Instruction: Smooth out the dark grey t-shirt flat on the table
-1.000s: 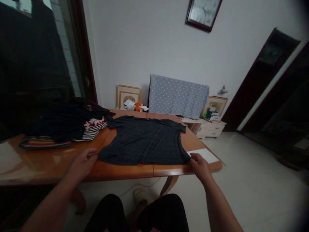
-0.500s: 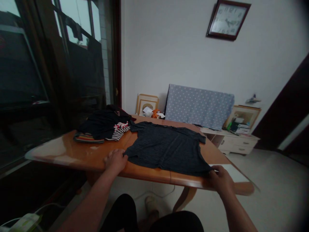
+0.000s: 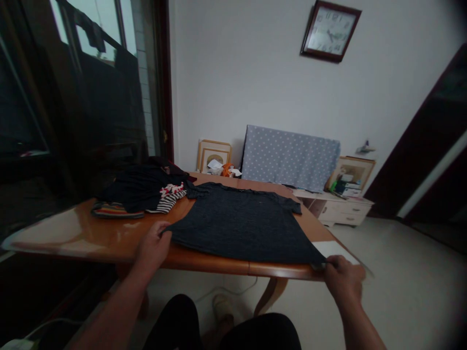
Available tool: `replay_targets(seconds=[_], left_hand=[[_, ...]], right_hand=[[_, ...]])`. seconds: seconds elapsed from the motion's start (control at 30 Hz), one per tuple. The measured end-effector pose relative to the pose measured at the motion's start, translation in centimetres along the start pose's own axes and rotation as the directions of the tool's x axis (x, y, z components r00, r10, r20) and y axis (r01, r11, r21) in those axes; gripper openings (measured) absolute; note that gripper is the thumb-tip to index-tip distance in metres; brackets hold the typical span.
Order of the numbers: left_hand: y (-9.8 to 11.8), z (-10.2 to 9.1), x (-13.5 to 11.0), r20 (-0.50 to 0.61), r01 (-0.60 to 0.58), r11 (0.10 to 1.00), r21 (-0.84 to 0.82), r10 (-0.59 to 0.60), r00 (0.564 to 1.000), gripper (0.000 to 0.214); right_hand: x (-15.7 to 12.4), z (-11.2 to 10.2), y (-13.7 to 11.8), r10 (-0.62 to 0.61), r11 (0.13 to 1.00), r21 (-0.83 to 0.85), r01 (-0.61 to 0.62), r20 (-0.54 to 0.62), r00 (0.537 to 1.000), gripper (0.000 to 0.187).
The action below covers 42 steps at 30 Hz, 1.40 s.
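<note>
A dark grey T-shirt [image 3: 241, 223] lies spread flat on a glossy wooden table [image 3: 91, 236], collar away from me. My left hand [image 3: 153, 245] pinches the shirt's near left hem corner. My right hand [image 3: 343, 279] pinches the near right hem corner at the table's edge, fingers closed on the cloth. Both arms reach forward over my dark-trousered knees.
A pile of clothes [image 3: 138, 192], dark on top with striped pieces beneath, sits at the table's far left. A white sheet [image 3: 337, 250] lies by the right corner. Beyond stand a dotted blue covered object [image 3: 290, 158], picture frames and a low cabinet [image 3: 343, 211]. A dark window fills the left.
Both hands have closed on the shirt's hem corners and drawn the hem wider and nearer the table's edge. The view swung left, then slightly back.
</note>
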State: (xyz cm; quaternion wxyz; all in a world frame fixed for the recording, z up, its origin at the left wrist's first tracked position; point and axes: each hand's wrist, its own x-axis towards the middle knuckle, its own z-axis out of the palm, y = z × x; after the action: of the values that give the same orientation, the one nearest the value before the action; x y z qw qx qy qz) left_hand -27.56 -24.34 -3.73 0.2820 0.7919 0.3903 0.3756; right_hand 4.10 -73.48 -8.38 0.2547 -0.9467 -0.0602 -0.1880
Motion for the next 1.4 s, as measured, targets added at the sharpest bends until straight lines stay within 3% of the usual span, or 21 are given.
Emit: replay_targets(seconds=[0.2,0.37,0.47,0.7,0.8,0.97,1.07,1.13,1.2,1.27,1.4], left_hand=[[-0.7,-1.0,-0.9,0.13,0.042,0.965,0.257,-0.077,0.988,0.029],[-0.5,-1.1,-1.0,0.161,0.025,0.963,0.267,-0.07,0.984,0.031],[0.1,-1.0,-1.2,0.12,0.064,0.949,0.307,-0.105,0.987,0.034],[0.7,-0.6,-1.8,0.085,0.087,0.951,0.296,-0.117,0.989,0.025],[0.0,-0.1,-1.4,0.097,0.123,0.955,0.269,-0.154,0.983,0.028],[-0.8,0.5,-0.9,0.088,0.138,0.971,0.197,-0.158,0.984,0.03],[-0.3,0.2,-1.1,0.064,0.138,0.966,0.217,-0.156,0.986,0.03],[0.4,-0.1,-1.5,0.02,0.089,0.963,0.253,-0.097,0.995,0.031],[1.3,-0.4,-1.9,-0.003,-0.037,0.964,0.262,0.039,0.999,0.031],[2.2,-0.5,-2.2,0.078,-0.221,0.954,0.203,0.209,0.975,0.028],[3.0,-0.1,-3.0,0.38,-0.494,0.869,0.022,0.45,0.808,0.025]], right_hand=[[-1.9,-0.8,-0.1,0.048,0.996,-0.071,-0.046,0.03,0.998,0.034],[-2.3,-1.6,-1.2,0.039,0.999,-0.027,-0.04,-0.044,0.998,0.037],[-1.8,-1.3,-1.8,-0.029,0.999,0.041,0.031,-0.051,0.998,0.039],[-1.3,0.3,-4.4,-0.243,0.962,0.142,0.233,0.056,0.968,0.039],[-3.1,0.4,-7.3,-0.422,0.893,0.239,0.381,0.152,0.894,0.037],[-7.0,-0.1,-13.2,-0.681,0.728,0.37,0.577,0.294,0.671,0.034],[-8.3,-0.4,-15.6,-0.708,0.706,0.371,0.603,0.326,0.627,0.032],[-8.6,-0.5,-16.6,-0.714,0.7,0.362,0.616,0.34,0.612,0.03],[-8.6,-0.5,-17.1,-0.722,0.692,0.353,0.629,0.362,0.59,0.028],[-8.5,-0.3,-17.3,-0.725,0.687,0.35,0.636,0.383,0.573,0.024],[-8.3,0.1,-17.4,-0.725,0.687,0.36,0.631,0.39,0.568,0.016]])
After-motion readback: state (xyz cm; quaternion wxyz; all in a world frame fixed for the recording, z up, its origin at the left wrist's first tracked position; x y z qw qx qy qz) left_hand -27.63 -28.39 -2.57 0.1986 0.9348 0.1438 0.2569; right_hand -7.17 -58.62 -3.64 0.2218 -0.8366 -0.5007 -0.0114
